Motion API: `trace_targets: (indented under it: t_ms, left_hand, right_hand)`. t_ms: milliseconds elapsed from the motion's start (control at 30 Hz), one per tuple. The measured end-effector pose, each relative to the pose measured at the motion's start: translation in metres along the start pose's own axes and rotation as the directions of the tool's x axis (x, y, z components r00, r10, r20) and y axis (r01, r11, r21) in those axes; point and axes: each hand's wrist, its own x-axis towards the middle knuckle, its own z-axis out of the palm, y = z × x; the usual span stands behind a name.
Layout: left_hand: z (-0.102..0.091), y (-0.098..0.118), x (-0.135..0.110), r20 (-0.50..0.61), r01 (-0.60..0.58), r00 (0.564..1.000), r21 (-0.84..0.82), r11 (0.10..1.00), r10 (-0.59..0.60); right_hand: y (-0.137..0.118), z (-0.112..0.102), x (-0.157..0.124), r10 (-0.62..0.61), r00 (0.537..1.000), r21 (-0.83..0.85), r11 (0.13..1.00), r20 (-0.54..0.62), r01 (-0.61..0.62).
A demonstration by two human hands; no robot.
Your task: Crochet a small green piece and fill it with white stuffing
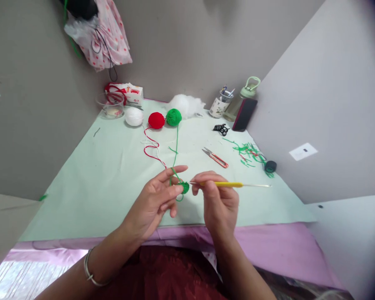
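Between thumb and fingers, my left hand (158,193) pinches a small round green crochet piece (184,188). Its index finger is stretched out, with green yarn (176,152) running over it from the green yarn ball (174,117). My right hand (220,198) is closed around the yellow handle of a crochet hook (226,184). The hook's metal tip meets the top edge of the green piece; whether it passes through a stitch is too small to tell. A small loop of green yarn hangs below the piece.
Behind my hands lie a red yarn ball (156,120), a white yarn ball (134,116) and white stuffing (187,106). Thread snips (215,157), a black claw clip (221,129) and yarn scraps (248,152) are at right. A phone (245,114) leans against a bottle (234,107).
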Motion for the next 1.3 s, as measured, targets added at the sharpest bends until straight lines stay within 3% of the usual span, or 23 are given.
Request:
trace_targets:
  t_ms: [167, 233, 300, 367, 433, 533, 667, 833, 1067, 1200, 1300]
  left_hand:
    - [0.004, -0.008, 0.000, -0.046, -0.107, 0.993, 0.108, 0.988, 0.112]
    - [0.004, -0.007, 0.001, -0.048, -0.075, 0.996, 0.071, 0.995, 0.079]
    - [0.001, -0.005, 0.003, -0.020, 0.011, 1.000, 0.002, 1.000, -0.011]
    - [-0.002, -0.002, 0.004, -0.001, 0.065, 0.998, -0.055, 0.996, -0.065]
    - [-0.004, -0.001, 0.005, -0.010, 0.047, 0.999, -0.070, 0.996, -0.047]
    - [-0.003, -0.003, 0.003, -0.004, -0.014, 1.000, -0.005, 1.000, 0.014]
    - [0.001, -0.004, 0.000, 0.003, -0.045, 0.999, 0.080, 0.996, 0.045]
    - [0.000, -0.002, 0.001, 0.004, 0.008, 1.000, 0.020, 1.000, -0.008]
    - [-0.006, 0.002, 0.002, 0.062, 0.143, 0.989, -0.124, 0.982, -0.136]
    - [-0.004, 0.001, 0.002, 0.048, 0.086, 0.995, -0.095, 0.992, -0.082]
    - [-0.002, -0.004, 0.000, 0.054, -0.016, 0.998, 0.022, 1.000, 0.014]
  right_hand:
    - [0.000, 0.003, -0.005, -0.179, 0.982, -0.201, 0.962, 0.059, 0.187]
    - [0.002, 0.001, -0.010, -0.303, 0.946, -0.327, 0.888, 0.114, 0.324]
    - [0.003, -0.002, -0.011, -0.345, 0.929, -0.370, 0.852, 0.134, 0.370]
    - [0.004, -0.005, -0.009, -0.247, 0.968, -0.287, 0.924, 0.053, 0.252]
    - [0.006, -0.006, -0.005, -0.055, 0.998, -0.090, 0.995, -0.033, 0.051]
    - [0.008, -0.005, 0.000, 0.120, 0.993, 0.121, 0.985, 0.005, -0.119]
    - [0.008, -0.001, -0.001, 0.111, 0.993, 0.094, 0.989, 0.047, -0.115]
    - [0.009, -0.001, -0.003, 0.153, 0.988, 0.184, 0.971, 0.026, -0.155]
    - [0.010, -0.003, 0.004, 0.377, 0.926, 0.399, 0.848, 0.010, -0.350]
    - [0.010, -0.003, 0.005, 0.477, 0.877, 0.489, 0.753, 0.056, -0.441]
    - [0.010, -0.002, 0.001, 0.406, 0.912, 0.413, 0.821, 0.064, -0.394]
